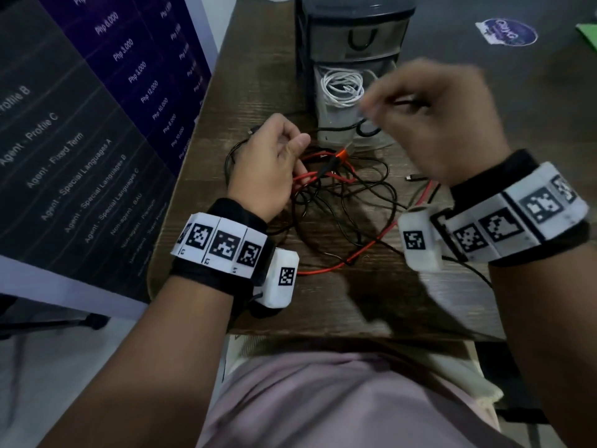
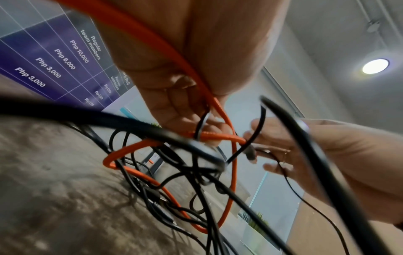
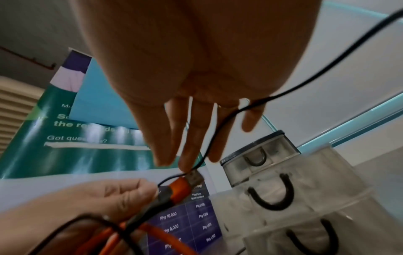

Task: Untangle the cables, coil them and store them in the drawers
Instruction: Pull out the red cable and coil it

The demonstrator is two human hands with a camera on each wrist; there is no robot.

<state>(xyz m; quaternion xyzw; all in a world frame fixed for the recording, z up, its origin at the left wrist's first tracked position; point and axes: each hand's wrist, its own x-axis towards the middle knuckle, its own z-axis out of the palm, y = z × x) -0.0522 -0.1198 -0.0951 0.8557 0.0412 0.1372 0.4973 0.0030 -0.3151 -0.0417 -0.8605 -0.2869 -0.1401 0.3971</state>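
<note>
Nearest the head camera: a lap in pale pink fabric (image 1: 323, 399), then both forearms with marker-printed wristbands (image 1: 223, 244).

Left hand (image 1: 268, 166) is over the tangle at the near-left of the wooden desk (image 1: 323, 302); its fingers curl around strands of the orange cable (image 1: 336, 268) and a black cable. In the left wrist view the orange cable (image 2: 218, 107) runs up through the palm.

Right hand (image 1: 442, 124) is raised above and to the right of the left one, blurred. In the right wrist view its fingers (image 3: 191, 138) are extended and spread, with a thin black cable (image 3: 220, 131) draped across them (grip not confirmed; it lies across rather than being pinched).

An orange-collared USB plug (image 3: 185, 182) sits between the two hands, just at the left hand's fingertips.

The cable tangle (image 1: 342, 195), black and orange, lies on the desk between and below the hands.

Beyond the right hand's fingers: a translucent drawer tower (image 1: 352, 37). A lower drawer stands open and holds a coiled white cable (image 1: 342, 88).

Left of the left hand: a printed price banner (image 1: 97, 108).
</note>
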